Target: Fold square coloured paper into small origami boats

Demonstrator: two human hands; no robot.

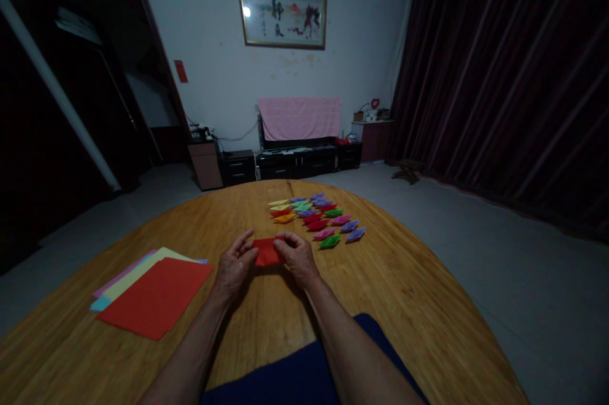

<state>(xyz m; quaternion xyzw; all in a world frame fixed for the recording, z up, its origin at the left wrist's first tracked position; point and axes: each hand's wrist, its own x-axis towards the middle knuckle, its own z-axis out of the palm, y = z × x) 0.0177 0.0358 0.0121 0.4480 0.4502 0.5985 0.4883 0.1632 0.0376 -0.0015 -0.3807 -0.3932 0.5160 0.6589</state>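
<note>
One round wooden table (404,291); stack of coloured sheets (152,291) at left, folded paper pieces (316,214) beyond. Left hand (234,265) and right hand (297,258) pinch a small red paper (267,251) mid-table. Better creasing: align edges, press firmly.

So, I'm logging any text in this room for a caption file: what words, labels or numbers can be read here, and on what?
Framed picture on the wall: dark brush characters, too small and blurred to read.
Red slip on the wall by the door frame: no legible writing.
Red folded paper between the left hand and right hand, the paper sheets and the small folded pieces: no print shows.
</note>
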